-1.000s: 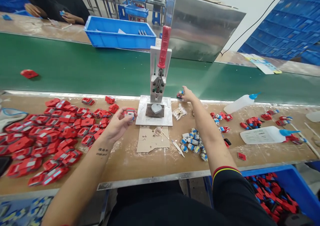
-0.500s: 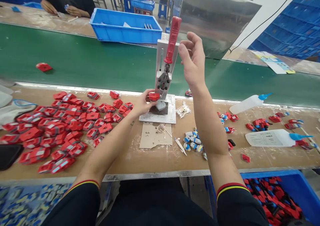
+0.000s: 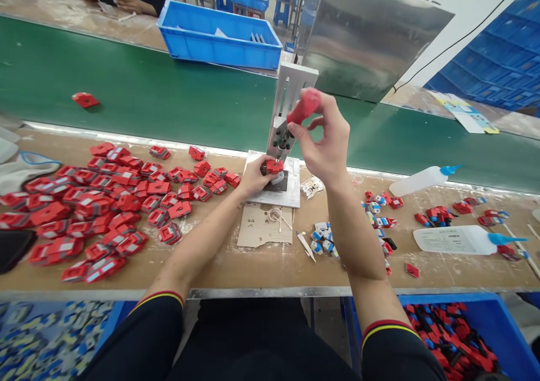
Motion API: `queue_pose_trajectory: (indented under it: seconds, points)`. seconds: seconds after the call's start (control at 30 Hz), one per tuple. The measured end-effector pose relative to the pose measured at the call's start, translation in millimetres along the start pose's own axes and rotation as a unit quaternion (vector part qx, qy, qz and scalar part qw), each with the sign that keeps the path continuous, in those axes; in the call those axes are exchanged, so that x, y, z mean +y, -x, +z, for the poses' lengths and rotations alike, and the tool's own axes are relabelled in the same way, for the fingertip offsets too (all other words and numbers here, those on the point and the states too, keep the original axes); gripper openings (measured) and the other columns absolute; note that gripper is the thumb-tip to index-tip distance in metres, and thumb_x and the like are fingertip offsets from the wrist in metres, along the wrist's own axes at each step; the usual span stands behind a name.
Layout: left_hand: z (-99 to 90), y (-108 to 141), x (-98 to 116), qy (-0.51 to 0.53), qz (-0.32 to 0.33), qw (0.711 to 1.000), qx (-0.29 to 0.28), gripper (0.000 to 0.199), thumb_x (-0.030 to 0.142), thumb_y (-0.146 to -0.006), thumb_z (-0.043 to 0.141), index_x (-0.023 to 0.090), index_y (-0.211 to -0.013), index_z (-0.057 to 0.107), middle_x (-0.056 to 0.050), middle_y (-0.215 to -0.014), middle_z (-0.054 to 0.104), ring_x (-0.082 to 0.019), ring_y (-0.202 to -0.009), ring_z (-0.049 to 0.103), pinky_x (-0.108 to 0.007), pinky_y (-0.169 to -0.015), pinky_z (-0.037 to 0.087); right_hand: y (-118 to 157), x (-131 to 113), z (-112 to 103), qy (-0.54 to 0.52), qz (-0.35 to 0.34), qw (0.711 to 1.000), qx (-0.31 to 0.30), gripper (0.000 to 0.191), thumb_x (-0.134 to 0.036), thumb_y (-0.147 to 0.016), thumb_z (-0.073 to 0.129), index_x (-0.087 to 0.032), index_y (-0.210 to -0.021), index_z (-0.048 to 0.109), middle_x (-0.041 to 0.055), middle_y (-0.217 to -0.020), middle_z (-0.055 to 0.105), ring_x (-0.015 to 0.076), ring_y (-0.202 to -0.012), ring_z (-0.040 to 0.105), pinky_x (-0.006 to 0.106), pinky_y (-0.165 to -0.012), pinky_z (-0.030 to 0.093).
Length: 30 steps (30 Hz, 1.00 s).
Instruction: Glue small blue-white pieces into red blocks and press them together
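Note:
My right hand [image 3: 324, 136] is closed round the red handle [image 3: 307, 104] of a toggle clamp press [image 3: 294, 85], and the handle tilts toward me. At the press's base, my left hand [image 3: 256, 175] grips a small red plastic part [image 3: 275, 167] between thumb and fingers. That part sits under the clamp, over a grey heart-shaped piece [image 3: 277, 178] on a dark block. The press stands on a pale metal plate [image 3: 293, 198]. In front of it lies a piece of cardboard [image 3: 253, 229] with a small ring and cotton swabs on it.
Many red and grey parts [image 3: 126, 175] are heaped at left. Small blue and white parts [image 3: 323, 236], a white pen-like tool [image 3: 306, 246] and two squeeze bottles [image 3: 455, 239] lie at right. A green belt [image 3: 169, 99] and blue crate [image 3: 219, 49] are behind; a co-worker's hands [image 3: 129, 3] show beyond.
My right hand has gone from open beside the upright handle to gripping it, and the handle has swung down toward me. My left hand still holds the red part at the base.

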<state>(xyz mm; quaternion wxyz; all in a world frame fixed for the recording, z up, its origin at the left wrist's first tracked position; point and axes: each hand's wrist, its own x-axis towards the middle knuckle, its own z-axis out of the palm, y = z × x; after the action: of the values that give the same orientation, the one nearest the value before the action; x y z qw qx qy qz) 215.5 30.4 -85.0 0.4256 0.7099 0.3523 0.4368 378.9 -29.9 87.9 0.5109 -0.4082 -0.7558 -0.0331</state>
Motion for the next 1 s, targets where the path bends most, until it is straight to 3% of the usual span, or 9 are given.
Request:
queue_pose_trajectory:
  seconds: [0.17,0.33,0.5,0.67,0.8,1.0]
  points:
    - [-0.3,3.4,0.5,0.01,0.007,1.0,-0.001,0.042,0.019,-0.074,0.081,0.021,-0.113,0.067,-0.003,-0.102,0.077,-0.022,-0.095,0.072,-0.036,-0.092,0.058,12.9,3.1,1.9,0.017,-0.035,0.999,0.0,0.036,-0.045,-0.108,0.049,-0.035,-0.141,0.056,0.005,-0.132,0.07,0.0232,-0.115,0.07,0.045,-0.092,0.065]
    - [5.4,2.7,-6.1,0.112,-0.003,0.993,0.023,0.057,0.019,-0.071,0.082,0.023,-0.123,0.061,-0.003,-0.105,0.076,-0.021,-0.099,0.072,-0.037,-0.098,0.056,-0.3,13.5,10.4,0.023,-0.004,1.0,0.02,0.046,-0.053,-0.109,0.045,-0.038,-0.152,0.043,0.0062,-0.132,0.068,0.0244,-0.114,0.072,0.046,-0.09,0.066]
    - [-0.6,-5.2,-11.5,0.304,-0.06,0.941,0.135,0.052,0.023,-0.062,0.089,0.025,-0.107,0.063,-0.003,-0.105,0.075,-0.019,-0.096,0.071,-0.033,-0.09,0.056,-34.0,35.6,16.2,-0.005,0.031,0.999,0.023,0.055,-0.059,-0.108,0.046,-0.038,-0.157,0.031,0.0054,-0.121,0.071,0.0237,-0.105,0.076,0.044,-0.088,0.067]
    - [-30.4,-1.9,-10.0,0.412,-0.159,0.877,0.19,0.033,0.035,-0.073,0.081,0.024,-0.099,0.063,-0.005,-0.106,0.076,-0.018,-0.095,0.074,-0.029,-0.076,0.055,-43.5,49.7,14.6,-0.044,0.053,0.998,0.014,0.058,-0.064,-0.104,0.053,-0.036,-0.152,0.036,0.0043,-0.115,0.072,0.0239,-0.104,0.077,0.043,-0.09,0.066]
    - [-42.5,5.2,-5.9,0.351,-0.185,0.905,0.152,0.036,0.054,-0.084,0.074,0.022,-0.089,0.059,-0.009,-0.111,0.077,-0.016,-0.09,0.072,-0.028,-0.067,0.053,-38.5,46.2,16.3,-0.074,0.074,0.994,0.029,0.058,-0.063,-0.102,0.058,-0.037,-0.15,0.038,0.005,-0.118,0.072,0.0251,-0.111,0.075,0.045,-0.096,0.066]
    - [-37.9,9.7,-0.3,0.308,-0.158,0.93,0.124,0.04,0.035,-0.071,0.088,0.024,-0.097,0.059,-0.003,-0.104,0.074,-0.015,-0.089,0.07,-0.028,-0.071,0.056,-40.5,39.6,15.9,-0.076,0.079,0.994,0.025,0.056,-0.063,-0.102,0.057,-0.036,-0.149,0.04,0.0049,-0.118,0.072,0.0261,-0.114,0.074,0.046,-0.099,0.065]
